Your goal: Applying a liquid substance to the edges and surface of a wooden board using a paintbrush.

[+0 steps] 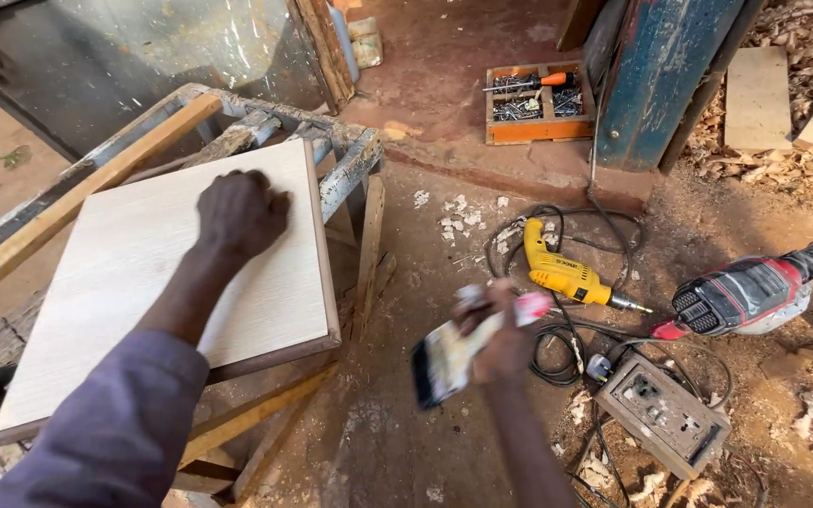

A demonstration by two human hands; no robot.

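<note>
My left hand [240, 212] rests as a loose fist on a pale laminated board [124, 282] with a brown edge band, which lies on a rough wooden trestle [350, 165]. My right hand [501, 339] is out to the right, above the dirt floor, gripping a flat pale object with a dark end and a pinkish end [449, 353]; it is blurred by motion, so I cannot tell what it is.
A yellow corded drill [566, 275], a red-and-grey power tool [755, 293] and a dusty socket box [662, 412] with tangled black cables lie on the floor right of my hand. An orange tray of screws with a screwdriver [536, 103] sits farther back. Wood shavings pile at far right.
</note>
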